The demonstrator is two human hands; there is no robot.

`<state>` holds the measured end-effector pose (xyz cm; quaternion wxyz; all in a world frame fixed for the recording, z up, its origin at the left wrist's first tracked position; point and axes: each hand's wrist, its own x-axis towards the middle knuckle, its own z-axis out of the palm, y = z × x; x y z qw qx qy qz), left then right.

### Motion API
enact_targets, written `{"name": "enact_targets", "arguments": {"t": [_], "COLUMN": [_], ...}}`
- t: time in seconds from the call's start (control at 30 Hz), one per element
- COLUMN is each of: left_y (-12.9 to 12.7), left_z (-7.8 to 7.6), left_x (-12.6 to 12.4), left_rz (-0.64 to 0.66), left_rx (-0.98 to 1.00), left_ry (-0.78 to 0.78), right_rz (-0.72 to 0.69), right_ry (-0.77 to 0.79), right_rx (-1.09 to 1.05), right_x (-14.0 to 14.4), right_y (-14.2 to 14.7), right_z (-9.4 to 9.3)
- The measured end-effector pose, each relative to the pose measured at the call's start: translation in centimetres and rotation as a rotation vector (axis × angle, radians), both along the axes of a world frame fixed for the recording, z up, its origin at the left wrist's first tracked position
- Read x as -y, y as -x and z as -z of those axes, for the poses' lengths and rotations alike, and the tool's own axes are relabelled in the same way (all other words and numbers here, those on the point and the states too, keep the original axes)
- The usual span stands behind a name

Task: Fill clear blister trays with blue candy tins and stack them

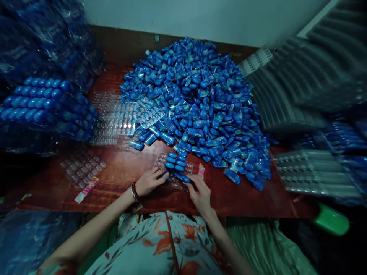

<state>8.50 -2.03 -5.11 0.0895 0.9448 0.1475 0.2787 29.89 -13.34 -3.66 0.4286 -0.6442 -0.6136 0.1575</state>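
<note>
Both hands are down on the red-brown worktop (120, 172), working a clear blister tray (174, 170) that lies between them. The left hand (149, 181) curls its fingers at the tray's near-left edge, pinching one small blue piece (165, 175). The right hand (200, 193) has its fingertips on another blue piece (185, 178) at the tray's near edge. Just beyond the fingers, a few blue pieces already sit in the tray's pockets (175, 161). Farther beyond both hands rises a huge heap of blue packets (197, 99). Left of the left hand lie empty clear trays (83, 166).
</note>
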Motion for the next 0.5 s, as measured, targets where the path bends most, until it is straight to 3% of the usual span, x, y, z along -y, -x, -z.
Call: {"name": "enact_targets", "arguments": {"t": [0.13, 0.3, 0.4, 0.5], "left_y": [0.4, -0.3, -1.1, -1.6], "left_z": [-0.9, -1.5, -2.1, -2.5], "left_x": [0.7, 2.0, 2.4, 2.5], "left_rz": [-0.014, -0.075, -0.084, -0.101], "left_rx": [-0.014, -0.122, -0.219, -0.277], "left_ry": [0.017, 0.047, 0.074, 0.092], "right_rz": [-0.127, -0.256, -0.343, -0.375], "right_ry": [0.000, 0.217, 0.303, 0.312], "right_rx": [0.355, 0.791, 0.930, 0.996], "right_x": [0.3, -1.7, -3.3, -4.3], "right_y": [0.2, 1.7, 2.9, 3.6], "right_z": [0.4, -3.2, -4.8, -5.2]}}
